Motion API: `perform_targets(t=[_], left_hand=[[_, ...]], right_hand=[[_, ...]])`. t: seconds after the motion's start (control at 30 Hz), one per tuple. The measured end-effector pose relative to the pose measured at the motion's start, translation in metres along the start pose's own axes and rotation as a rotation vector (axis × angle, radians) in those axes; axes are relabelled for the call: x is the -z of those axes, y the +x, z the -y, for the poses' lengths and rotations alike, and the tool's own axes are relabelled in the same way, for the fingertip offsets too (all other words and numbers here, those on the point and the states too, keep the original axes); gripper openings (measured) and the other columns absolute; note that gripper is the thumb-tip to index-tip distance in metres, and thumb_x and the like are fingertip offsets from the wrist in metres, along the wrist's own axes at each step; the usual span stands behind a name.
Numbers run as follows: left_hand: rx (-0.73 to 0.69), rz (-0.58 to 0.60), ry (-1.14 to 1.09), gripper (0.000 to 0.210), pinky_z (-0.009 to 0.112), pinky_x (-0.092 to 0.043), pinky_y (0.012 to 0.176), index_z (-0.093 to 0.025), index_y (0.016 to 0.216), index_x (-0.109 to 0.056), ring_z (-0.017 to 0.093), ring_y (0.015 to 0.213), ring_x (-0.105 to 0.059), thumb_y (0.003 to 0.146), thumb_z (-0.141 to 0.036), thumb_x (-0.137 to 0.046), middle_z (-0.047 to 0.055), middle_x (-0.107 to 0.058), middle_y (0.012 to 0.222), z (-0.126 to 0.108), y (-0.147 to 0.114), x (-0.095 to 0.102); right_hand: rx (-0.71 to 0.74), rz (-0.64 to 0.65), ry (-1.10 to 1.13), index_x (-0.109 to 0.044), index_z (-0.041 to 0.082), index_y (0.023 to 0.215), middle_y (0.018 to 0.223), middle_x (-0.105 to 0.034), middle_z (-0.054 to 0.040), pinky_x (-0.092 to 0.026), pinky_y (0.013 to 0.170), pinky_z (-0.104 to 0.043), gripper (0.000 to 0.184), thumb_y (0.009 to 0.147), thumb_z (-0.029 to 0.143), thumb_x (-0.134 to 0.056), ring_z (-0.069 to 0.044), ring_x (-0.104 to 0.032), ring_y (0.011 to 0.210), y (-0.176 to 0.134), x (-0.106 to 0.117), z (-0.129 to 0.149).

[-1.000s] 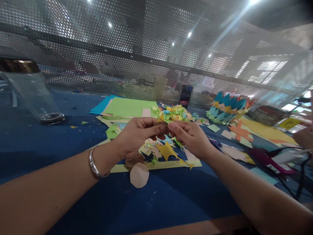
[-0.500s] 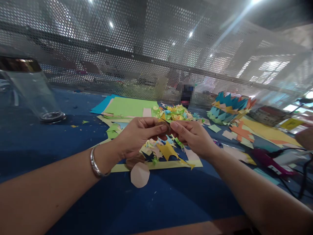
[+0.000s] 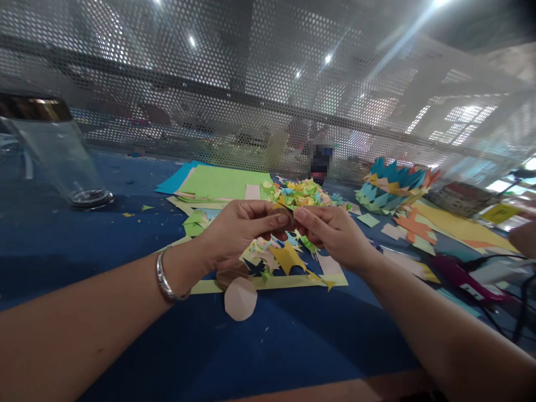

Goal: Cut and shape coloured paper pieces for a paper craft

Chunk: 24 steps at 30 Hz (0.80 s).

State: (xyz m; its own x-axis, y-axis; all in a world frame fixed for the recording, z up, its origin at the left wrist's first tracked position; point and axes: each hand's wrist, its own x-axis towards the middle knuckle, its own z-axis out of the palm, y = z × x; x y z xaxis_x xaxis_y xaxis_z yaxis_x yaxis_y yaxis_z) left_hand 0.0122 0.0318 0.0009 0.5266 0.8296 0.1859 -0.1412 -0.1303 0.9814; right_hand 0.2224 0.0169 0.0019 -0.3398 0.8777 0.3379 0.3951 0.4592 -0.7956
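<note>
My left hand [image 3: 237,231], with a silver bangle at its wrist, pinches a small round brown piece [image 3: 277,211] between thumb and fingers. Against it, my right hand [image 3: 329,231] is closed, thumb on bent fingers, at the piece's right edge; a thin dark sliver shows there, too small to name. Under the hands lie a yellow paper scrap [image 3: 288,258] and several other cut scraps. Nearer to me, a pale many-sided paper piece [image 3: 240,300] partly overlaps a brown round piece [image 3: 230,274] on the blue table [image 3: 268,346].
Behind the hands is a heap of small folded papers [image 3: 304,192]. Green sheets [image 3: 228,181] lie to its left. A glass jar [image 3: 62,156] stands far left. On the right are a zigzag paper bowl [image 3: 387,187] and a magenta tool [image 3: 460,279] with dark cables.
Both hands stay nearly in place around the brown piece. The whole view has shifted very slightly; nothing is visibly let go or taken up.
</note>
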Motion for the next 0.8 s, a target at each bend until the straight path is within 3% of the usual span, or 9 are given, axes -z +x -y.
perform_targets(t=[0.2, 0.5, 0.8], left_hand=[[-0.002, 0.001, 0.018, 0.015, 0.025, -0.039, 0.065, -0.019, 0.086, -0.076, 0.011, 0.069, -0.059, 0.086, -0.033, -0.073, 0.001, -0.071, 0.076, -0.0017, -0.0002, 0.0005], [0.051, -0.119, -0.002, 0.018, 0.027, -0.042, 0.066, -0.017, 0.082, -0.077, 0.013, 0.068, -0.058, 0.077, -0.034, -0.081, 0.003, -0.071, 0.074, -0.0014, -0.0002, -0.0026], [0.005, -0.080, -0.011, 0.014, 0.027, -0.044, 0.071, -0.019, 0.081, -0.075, 0.012, 0.071, -0.056, 0.079, -0.032, -0.079, 0.000, -0.067, 0.076, -0.0011, 0.0006, -0.0010]], right_hand=[[0.016, 0.015, -0.028, -0.050, 0.019, 0.069, 0.061, -0.038, 0.0044, -0.021, 0.044, -0.025, 0.047, 0.098, 0.056, -0.052, -0.008, -0.027, 0.049, -0.0002, 0.0018, 0.0006], [0.033, -0.005, -0.086, -0.048, 0.020, 0.066, 0.053, -0.028, 0.0071, -0.020, 0.045, -0.026, 0.049, 0.098, 0.058, -0.051, -0.008, -0.022, 0.047, 0.0020, 0.0013, -0.0023], [0.053, -0.015, -0.098, -0.047, 0.021, 0.064, 0.051, -0.028, 0.0074, -0.019, 0.043, -0.026, 0.050, 0.098, 0.058, -0.050, -0.008, -0.022, 0.045, 0.0025, 0.0010, -0.0004]])
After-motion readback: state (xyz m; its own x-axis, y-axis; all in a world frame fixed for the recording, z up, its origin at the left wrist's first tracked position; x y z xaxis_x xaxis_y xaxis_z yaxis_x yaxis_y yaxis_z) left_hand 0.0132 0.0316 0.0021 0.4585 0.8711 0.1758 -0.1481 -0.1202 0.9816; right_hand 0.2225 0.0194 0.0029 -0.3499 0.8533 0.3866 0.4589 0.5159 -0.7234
